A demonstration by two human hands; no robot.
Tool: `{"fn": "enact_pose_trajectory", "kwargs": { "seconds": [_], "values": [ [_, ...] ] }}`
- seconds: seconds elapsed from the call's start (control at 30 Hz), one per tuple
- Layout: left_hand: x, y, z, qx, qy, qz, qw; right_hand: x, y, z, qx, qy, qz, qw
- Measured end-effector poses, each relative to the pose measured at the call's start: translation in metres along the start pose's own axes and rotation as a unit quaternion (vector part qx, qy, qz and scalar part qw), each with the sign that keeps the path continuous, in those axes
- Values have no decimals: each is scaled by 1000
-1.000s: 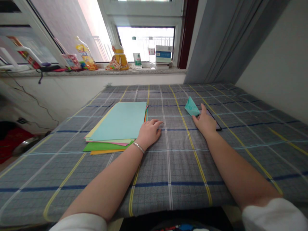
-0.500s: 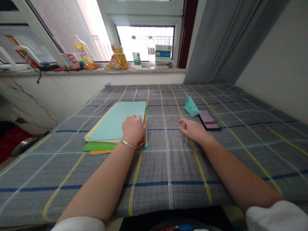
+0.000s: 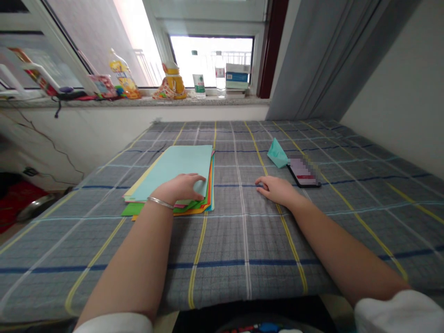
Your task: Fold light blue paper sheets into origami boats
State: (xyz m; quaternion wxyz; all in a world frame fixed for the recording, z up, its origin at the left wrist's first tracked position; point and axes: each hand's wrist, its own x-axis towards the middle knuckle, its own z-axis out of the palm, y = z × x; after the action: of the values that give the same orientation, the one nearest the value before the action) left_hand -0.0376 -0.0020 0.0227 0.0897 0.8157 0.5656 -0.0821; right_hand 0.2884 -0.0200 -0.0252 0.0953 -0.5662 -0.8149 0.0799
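Left hand: the left hand [image 3: 180,188] lies palm down on the stack of coloured paper [image 3: 166,209], left of the centre of the frame. The fingers are stretched and a little apart, pressing on the sheets and clamped on nothing.
Right hand: the right hand [image 3: 277,189] rests on the checked cloth [image 3: 243,240], right of the centre. Its fingers are loose and point towards the stack. It holds nothing.
Paper: the top sheet [image 3: 180,162] is light blue. Under it, edges of orange, green, pink and yellow sheets stick out at the near side and at the right side.
Step in hand: as I judge it, the left hand is getting hold of the top sheet or steadying the stack.
How to do it well: press lightly with the fingertips only, because the sheets are smooth and the whole stack can slide on the cloth. To separate one sheet, push its near right corner sideways until it comes off the others, then pinch it there. The free right hand can hold down the rest.
Risk: two sheets may come together, and the cloth may wrinkle under the stack.
Poor view: the thumb is hidden under the hand, so I cannot tell whether it has already caught an edge.
Nearby: a folded paper piece [image 3: 276,153] and a phone [image 3: 304,172] lie in the upper right part of the cloth, well apart from the stack.
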Motion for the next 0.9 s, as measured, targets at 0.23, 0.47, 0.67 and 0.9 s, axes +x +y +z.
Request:
{"fn": "enact_pose_trajectory", "kwargs": {
  "seconds": [0.23, 0.47, 0.67, 0.9],
  "values": [
    [5, 16, 9, 11, 74, 17, 997, 0, 1, 0, 3, 6, -6, 1000],
    [3, 20, 4, 40, 71, -29, 996, -1, 1, 0, 10, 8, -10, 1000],
    [2, 18, -3, 10, 54, -35, 998, 0, 3, 1, 12, 0, -9, 1000],
    [8, 8, -5, -103, 69, -20, 992, 0, 3, 1, 17, -2, -10, 1000]
  ]
}}
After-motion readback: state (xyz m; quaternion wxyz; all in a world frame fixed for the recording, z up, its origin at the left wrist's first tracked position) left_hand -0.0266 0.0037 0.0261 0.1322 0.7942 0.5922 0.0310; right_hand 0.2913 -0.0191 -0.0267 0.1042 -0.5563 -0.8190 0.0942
